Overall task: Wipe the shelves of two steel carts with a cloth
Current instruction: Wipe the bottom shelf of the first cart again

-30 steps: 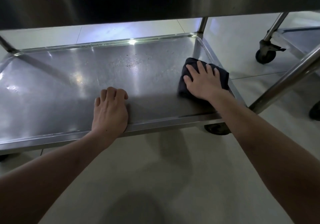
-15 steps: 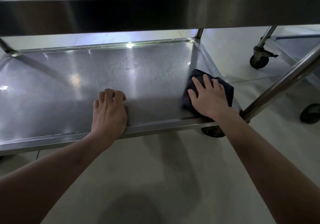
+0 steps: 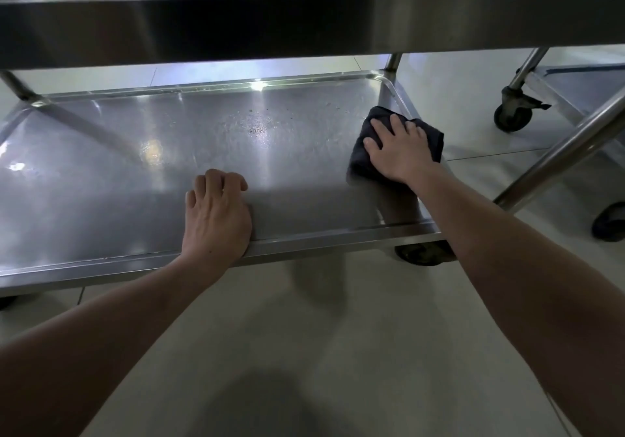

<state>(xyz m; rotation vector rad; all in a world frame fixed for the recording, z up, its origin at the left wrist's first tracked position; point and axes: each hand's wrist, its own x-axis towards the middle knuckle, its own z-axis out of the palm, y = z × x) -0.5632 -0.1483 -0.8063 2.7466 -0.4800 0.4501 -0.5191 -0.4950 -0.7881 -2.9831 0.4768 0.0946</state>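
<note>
— Two carts were in view; which step was under way?
— Wiping the near cart's lower shelf [image 3: 101, 179]: the right hand [image 3: 402, 152] pressed flat on the dark cloth [image 3: 360, 159] by its right rim; the left hand [image 3: 216, 213], fingers curled, braced the front edge, holding nothing

— Next?
— Probably sweeping left over the specks [image 3: 257, 128]

— Hidden?
— The second cart [image 3: 575, 88] was mostly cut off

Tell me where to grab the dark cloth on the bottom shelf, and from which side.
Pinch the dark cloth at its left edge, coming from above and the left. The right hand lies flat across its middle and right part, and the shelf rim hems in the right side. It is folded thick, so that bare left edge should pinch easily.
</note>
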